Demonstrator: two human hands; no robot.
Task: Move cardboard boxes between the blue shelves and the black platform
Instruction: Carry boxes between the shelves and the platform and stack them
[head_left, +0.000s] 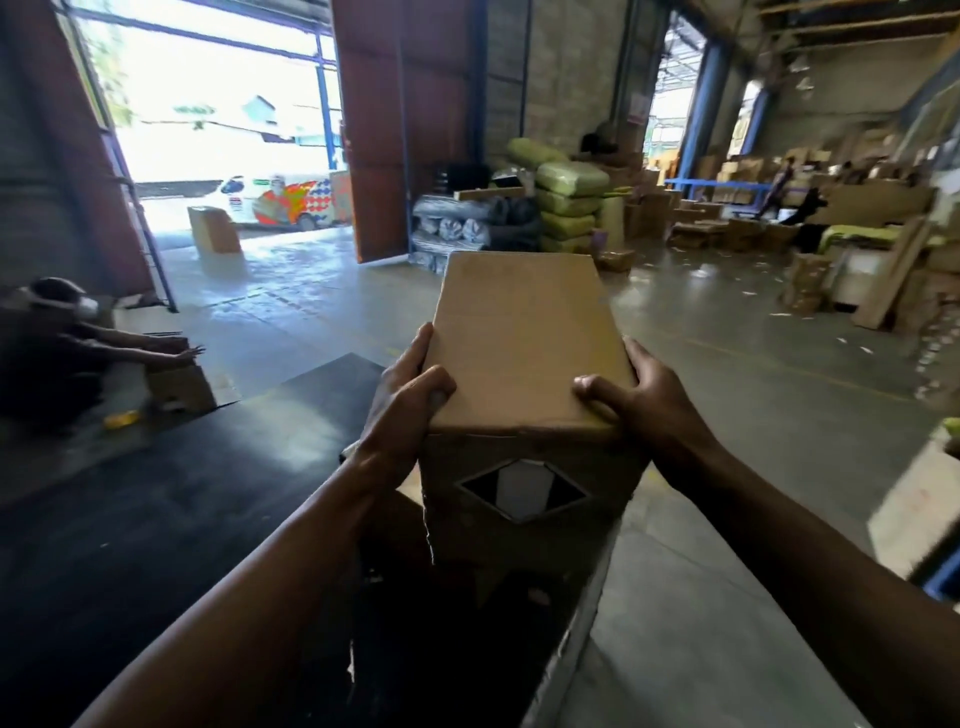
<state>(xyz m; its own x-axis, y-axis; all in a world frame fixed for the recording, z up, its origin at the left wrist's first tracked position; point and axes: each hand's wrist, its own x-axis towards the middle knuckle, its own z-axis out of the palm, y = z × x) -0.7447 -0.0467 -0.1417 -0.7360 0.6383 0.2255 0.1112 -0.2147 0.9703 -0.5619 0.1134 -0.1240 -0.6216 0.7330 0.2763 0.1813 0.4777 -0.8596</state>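
Above the black platform (156, 493), both hands (405, 400) grip a cardboard box (524, 353).

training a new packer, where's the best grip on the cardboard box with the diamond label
Probably its top side edges, one hand from each side: the cardboard box is upright with a flat closed top, and the left hand and right hand clamp it there, thumbs on top.

Both arms stretched forward; left hand (410, 400) and right hand (631, 395) grip box (519, 338) sides, thumbs on top.
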